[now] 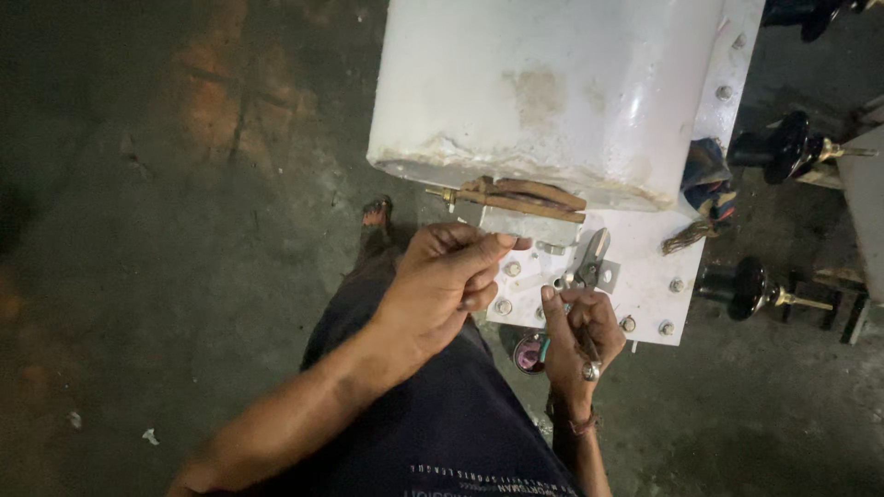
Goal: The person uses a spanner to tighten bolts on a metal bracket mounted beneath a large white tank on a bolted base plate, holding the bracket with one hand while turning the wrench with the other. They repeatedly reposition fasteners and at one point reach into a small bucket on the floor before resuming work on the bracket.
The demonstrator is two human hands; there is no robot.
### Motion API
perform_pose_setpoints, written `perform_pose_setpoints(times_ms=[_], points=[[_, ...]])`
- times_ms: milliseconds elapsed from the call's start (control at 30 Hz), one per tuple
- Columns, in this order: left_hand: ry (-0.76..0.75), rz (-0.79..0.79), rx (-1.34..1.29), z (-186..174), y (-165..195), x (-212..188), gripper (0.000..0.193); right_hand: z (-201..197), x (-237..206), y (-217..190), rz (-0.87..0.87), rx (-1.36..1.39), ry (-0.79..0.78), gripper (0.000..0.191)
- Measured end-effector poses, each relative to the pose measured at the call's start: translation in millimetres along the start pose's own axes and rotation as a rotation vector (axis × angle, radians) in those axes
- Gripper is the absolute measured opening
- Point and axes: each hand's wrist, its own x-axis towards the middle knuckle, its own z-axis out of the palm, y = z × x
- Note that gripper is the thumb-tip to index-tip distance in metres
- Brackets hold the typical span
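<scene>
Close together, left hand [451,276] pinches a small metal bracket [529,225] while right hand [575,336] grips pliers [589,262]; steadying the bracket firmly would help.

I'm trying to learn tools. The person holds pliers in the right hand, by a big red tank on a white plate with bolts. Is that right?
Not quite: the tank is white, not red, as the head view shows. The rest holds: the right hand holds pliers by the white bolted plate.

Workshop: grimy floor [166,230], bolted metal tank [543,83]
</scene>
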Motion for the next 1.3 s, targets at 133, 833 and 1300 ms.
perform_pose_setpoints(times_ms=[133,833,1300], points=[[0.214,0.257,0.157,6,-19,8,0.022,2,-2,4,0.028,-0.01,0.024,0.016],[0.18,0.194,0.078,19,-9,11,0.011,-1,0,-10,-0.003,0.016,0.005,0.015],[0.146,0.133,0.572,-100,5,21,0.021,-34,-9,39,0.046,-0.084,0.268,0.024]])
